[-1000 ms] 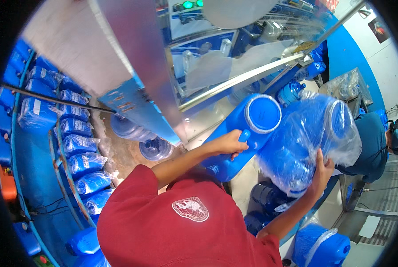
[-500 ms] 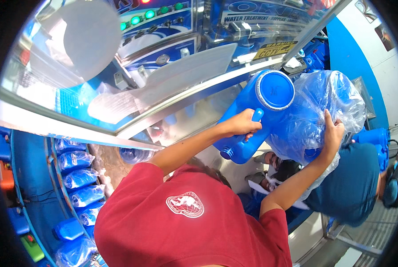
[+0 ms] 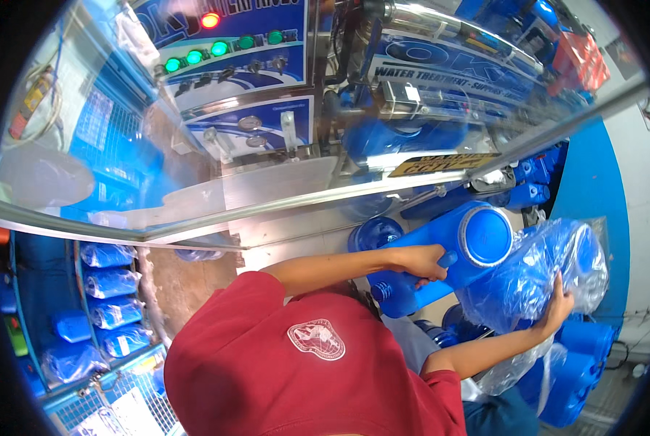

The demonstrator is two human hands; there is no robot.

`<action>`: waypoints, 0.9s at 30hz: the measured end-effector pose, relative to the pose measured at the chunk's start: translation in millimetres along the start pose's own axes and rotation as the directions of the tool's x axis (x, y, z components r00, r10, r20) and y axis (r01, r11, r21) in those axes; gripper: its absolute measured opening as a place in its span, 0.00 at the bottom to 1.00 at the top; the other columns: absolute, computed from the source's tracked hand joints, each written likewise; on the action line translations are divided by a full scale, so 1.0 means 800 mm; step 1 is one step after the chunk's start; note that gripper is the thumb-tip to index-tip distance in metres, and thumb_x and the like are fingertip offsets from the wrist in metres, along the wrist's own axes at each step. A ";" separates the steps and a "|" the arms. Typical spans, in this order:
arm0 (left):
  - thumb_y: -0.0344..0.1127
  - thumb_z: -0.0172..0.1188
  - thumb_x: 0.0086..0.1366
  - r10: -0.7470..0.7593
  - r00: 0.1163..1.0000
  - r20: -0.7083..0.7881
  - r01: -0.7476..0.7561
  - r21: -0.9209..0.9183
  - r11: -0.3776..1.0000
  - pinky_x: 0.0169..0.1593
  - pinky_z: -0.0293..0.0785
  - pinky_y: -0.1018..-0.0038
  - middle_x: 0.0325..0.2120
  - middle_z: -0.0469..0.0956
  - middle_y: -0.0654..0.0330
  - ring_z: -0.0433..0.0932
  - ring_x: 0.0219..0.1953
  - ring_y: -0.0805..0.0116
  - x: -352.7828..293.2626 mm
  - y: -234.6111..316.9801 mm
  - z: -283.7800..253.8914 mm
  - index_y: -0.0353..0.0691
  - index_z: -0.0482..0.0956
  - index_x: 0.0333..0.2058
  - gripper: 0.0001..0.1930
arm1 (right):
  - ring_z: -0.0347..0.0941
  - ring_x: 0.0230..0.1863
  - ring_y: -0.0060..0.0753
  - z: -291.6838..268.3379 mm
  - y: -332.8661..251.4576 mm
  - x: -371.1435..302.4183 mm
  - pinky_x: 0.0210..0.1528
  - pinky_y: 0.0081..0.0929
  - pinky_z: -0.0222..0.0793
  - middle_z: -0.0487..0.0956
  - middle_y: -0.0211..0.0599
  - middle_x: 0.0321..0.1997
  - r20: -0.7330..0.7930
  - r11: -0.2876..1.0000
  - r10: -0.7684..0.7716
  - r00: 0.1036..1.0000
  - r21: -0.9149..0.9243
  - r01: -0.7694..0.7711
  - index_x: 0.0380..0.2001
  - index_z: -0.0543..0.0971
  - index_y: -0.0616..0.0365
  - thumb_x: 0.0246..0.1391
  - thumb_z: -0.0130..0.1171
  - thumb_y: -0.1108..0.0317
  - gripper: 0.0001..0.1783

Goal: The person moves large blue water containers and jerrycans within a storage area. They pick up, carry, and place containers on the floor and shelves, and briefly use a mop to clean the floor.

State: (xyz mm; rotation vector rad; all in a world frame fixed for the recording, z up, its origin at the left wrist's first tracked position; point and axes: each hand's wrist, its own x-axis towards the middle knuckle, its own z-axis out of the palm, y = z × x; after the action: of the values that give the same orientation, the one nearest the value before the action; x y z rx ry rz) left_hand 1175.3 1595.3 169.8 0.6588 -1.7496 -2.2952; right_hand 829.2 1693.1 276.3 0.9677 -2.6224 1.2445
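Note:
My left hand is closed around the handle of a blue plastic water jug. The jug lies tilted, its wide round lid facing up and its small capped spout toward my body. Against its right side rests a second blue jug wrapped in clear plastic. My right hand grips the wrapping on that jug's right side, with one finger stretched along the film. Part of this hand's hold is hidden by the crumpled film.
A glass-fronted cabinet with lit control panels stands ahead. Wrapped blue containers fill a rack at left. More blue jugs stand at lower right, and a round blue bottle sits behind the held jug. A person's teal clothing shows at the bottom.
Both jugs and my hands now appear lower and farther right, as the whole view has shifted. The person in teal has mostly dropped out of sight. Each hand keeps its hold.

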 end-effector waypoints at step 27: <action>0.27 0.51 0.56 -0.184 0.983 -0.005 0.183 -0.101 0.978 0.15 0.64 0.76 0.13 0.64 0.65 0.64 0.12 0.77 0.464 0.090 0.098 0.38 0.64 0.25 0.05 | 0.68 0.35 0.20 0.031 0.281 0.278 0.38 0.20 0.64 0.75 0.34 0.33 0.340 0.823 0.192 0.921 0.455 -0.339 0.35 0.73 0.67 0.49 0.63 0.70 0.14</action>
State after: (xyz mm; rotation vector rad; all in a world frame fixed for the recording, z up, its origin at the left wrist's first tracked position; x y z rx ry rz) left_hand 802.4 1493.7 167.3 0.8478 -1.6167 -2.4727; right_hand 527.7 1668.0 181.7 0.9056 -2.7696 2.0953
